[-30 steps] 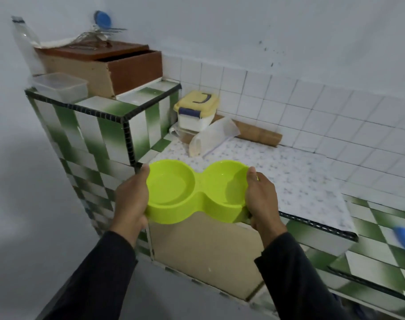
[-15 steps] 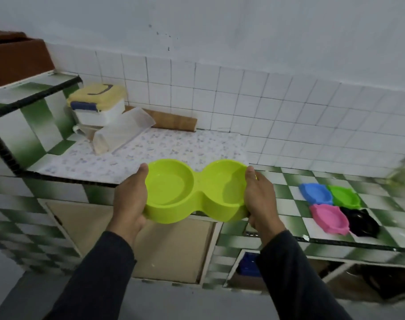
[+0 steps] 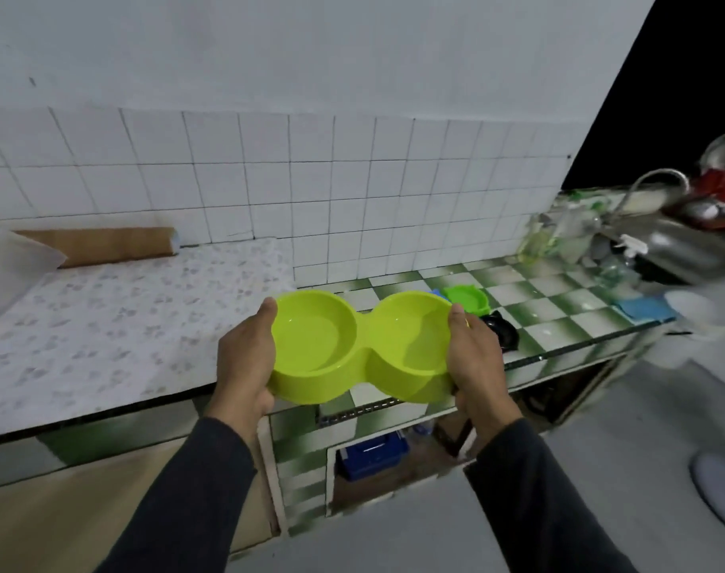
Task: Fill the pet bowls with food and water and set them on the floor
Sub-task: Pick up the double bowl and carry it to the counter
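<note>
The double bowl (image 3: 361, 349) is bright lime green. Both sleeves (image 3: 195, 502) are dark grey. The counter (image 3: 559, 312) is a green-and-white check; left of it a mat (image 3: 117, 320) is white with a faint grey floral print. The wall tiles (image 3: 311, 188) are white. A small bowl (image 3: 468, 299) is green, another (image 3: 502, 332) black. A cloth (image 3: 646, 308) and a box (image 3: 371, 454) are blue.

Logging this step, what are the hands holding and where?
Both hold the lime double pet bowl: left hand on its left end, right hand on its right end.
</note>
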